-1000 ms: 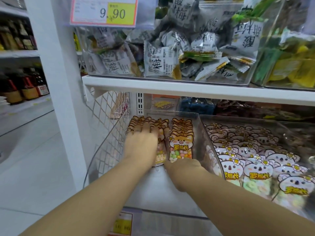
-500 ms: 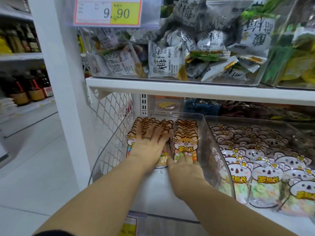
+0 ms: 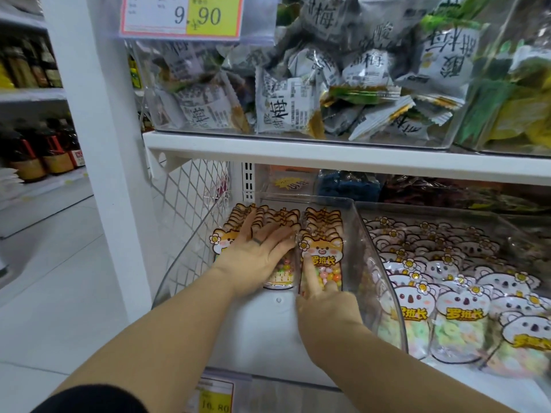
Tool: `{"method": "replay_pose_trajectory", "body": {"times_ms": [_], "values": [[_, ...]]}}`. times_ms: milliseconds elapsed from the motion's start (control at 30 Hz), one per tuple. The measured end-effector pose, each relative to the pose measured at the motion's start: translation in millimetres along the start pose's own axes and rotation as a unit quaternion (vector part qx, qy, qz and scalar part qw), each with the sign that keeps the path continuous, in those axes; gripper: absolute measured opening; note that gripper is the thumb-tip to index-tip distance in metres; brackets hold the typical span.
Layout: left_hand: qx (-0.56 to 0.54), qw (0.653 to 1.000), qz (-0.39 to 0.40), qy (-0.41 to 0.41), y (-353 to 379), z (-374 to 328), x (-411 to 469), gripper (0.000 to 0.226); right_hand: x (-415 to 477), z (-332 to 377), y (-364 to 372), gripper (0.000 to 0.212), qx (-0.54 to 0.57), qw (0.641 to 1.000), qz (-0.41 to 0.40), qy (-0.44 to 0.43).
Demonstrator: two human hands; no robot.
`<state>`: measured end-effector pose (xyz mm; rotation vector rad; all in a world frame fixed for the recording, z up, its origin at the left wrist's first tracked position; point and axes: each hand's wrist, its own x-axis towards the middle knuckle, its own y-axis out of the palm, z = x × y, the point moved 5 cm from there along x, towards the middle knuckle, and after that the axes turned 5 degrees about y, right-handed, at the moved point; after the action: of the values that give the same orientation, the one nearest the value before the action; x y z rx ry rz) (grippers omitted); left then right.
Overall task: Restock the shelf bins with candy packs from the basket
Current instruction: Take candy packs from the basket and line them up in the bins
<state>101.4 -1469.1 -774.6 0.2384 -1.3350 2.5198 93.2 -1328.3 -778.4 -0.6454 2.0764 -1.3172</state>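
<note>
The clear shelf bin [image 3: 185, 263] sits in the lower middle of the view, and the shiba candy packs [image 3: 322, 254] lie in it in overlapping rows toward its 12 o'clock end. The left hand [image 3: 259, 254] lies flat on the left rows, its fingers straight and spread apart, with a ring on one finger. The right hand [image 3: 326, 311] is at 4 o'clock from the left one, at the near end of the right row. Its forefinger lies straight on the front pack and the other fingers are bent at the bottom edge of the pack. I cannot tell if they grip it.

At 3 o'clock of this bin, just beside it, is another clear bin [image 3: 384, 293] full of koala candy packs [image 3: 463, 311]. At 12 o'clock, on the white shelf board [image 3: 328, 158], a bin holds plum snack bags [image 3: 283, 105] under a price tag [image 3: 182, 16] reading 9.90. Bottles [image 3: 29, 156] stand far off at 9 o'clock.
</note>
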Motion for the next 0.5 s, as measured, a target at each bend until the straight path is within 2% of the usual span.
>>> {"method": "replay_pose_trajectory", "body": {"times_ms": [67,100,200,267,367,467,500], "values": [[-0.01,1.0,0.01,0.015,-5.4,3.5,-0.1,0.08,1.2,0.9,3.7,0.058,-0.007,1.0,-0.001,0.005],[-0.016,0.999,0.042,-0.002,-6.2,6.5,-0.9,0.095,2.3,1.3,5.4,0.058,-0.009,1.0,-0.002,0.008],[-0.033,0.984,0.123,-0.127,-9.7,16.9,-10.0,0.131,7.9,1.8,9.6,0.059,-0.002,1.0,0.005,0.023],[-0.051,0.977,0.123,-0.165,-15.4,19.9,-15.1,0.136,11.7,1.5,9.8,0.06,0.007,1.0,0.002,0.03],[-0.047,0.974,0.119,-0.186,-26.3,18.8,-24.2,0.118,16.1,1.7,12.2,0.065,0.024,0.999,0.002,0.032],[-0.037,0.979,0.082,-0.182,-50.7,6.0,-35.3,0.059,15.3,1.3,10.8,0.073,0.039,0.999,-0.006,0.037],[-0.043,0.978,0.093,-0.179,-57.3,2.8,-38.1,0.054,13.1,0.9,9.7,0.074,0.047,0.998,-0.007,0.037]]}}
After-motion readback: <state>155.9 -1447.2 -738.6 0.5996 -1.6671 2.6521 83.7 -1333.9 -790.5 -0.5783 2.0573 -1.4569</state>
